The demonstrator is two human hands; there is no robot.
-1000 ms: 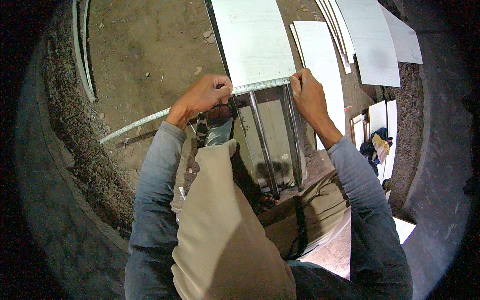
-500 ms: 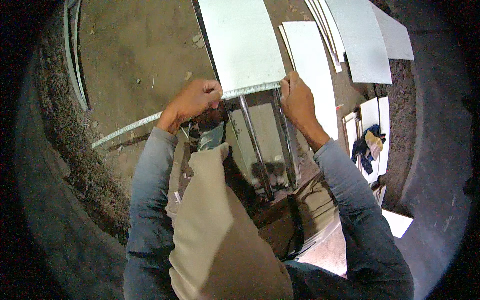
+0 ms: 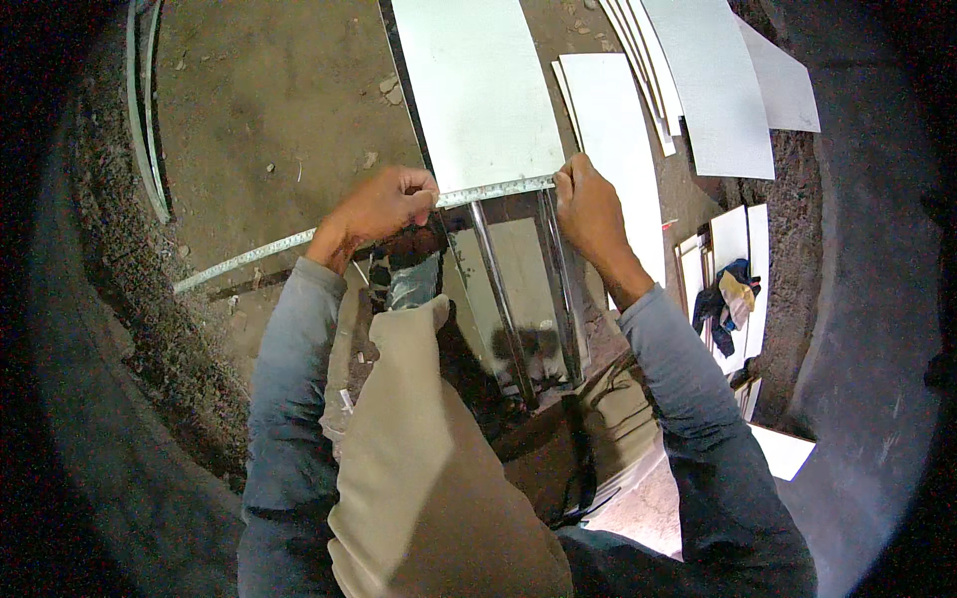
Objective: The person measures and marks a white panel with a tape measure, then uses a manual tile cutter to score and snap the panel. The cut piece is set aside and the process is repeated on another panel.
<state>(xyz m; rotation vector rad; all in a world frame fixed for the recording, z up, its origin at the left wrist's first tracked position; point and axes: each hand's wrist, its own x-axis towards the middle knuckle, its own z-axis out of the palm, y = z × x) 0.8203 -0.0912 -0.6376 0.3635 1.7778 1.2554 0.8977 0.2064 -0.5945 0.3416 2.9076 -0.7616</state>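
Note:
A white measuring tape [image 3: 493, 189] is stretched across the near end of a white board [image 3: 474, 90]. My left hand [image 3: 384, 204] is closed on the tape at the board's left corner, and its free length trails leftward over the ground. My right hand [image 3: 588, 219] pinches the tape at the right corner. Below the board are two metal rails [image 3: 498, 299] over a dark base [image 3: 528, 349] with a pale panel [image 3: 518, 269]. My khaki-clad leg [image 3: 419, 419] lies between my forearms, with a shoe partly visible under my left wrist.
Several white boards [image 3: 728, 90] lie at the upper right, and more [image 3: 758, 289] at the right, with dark and yellow cloth [image 3: 733, 294] on them. Long metal strips [image 3: 145, 120] lie on the dusty ground [image 3: 269, 130] at left, beside a rough dark edge [image 3: 120, 249].
Both hands keep the tape stretched across the board's end. The whole scene, hands included, has shifted somewhat left in the picture and a little down, with little other visible movement.

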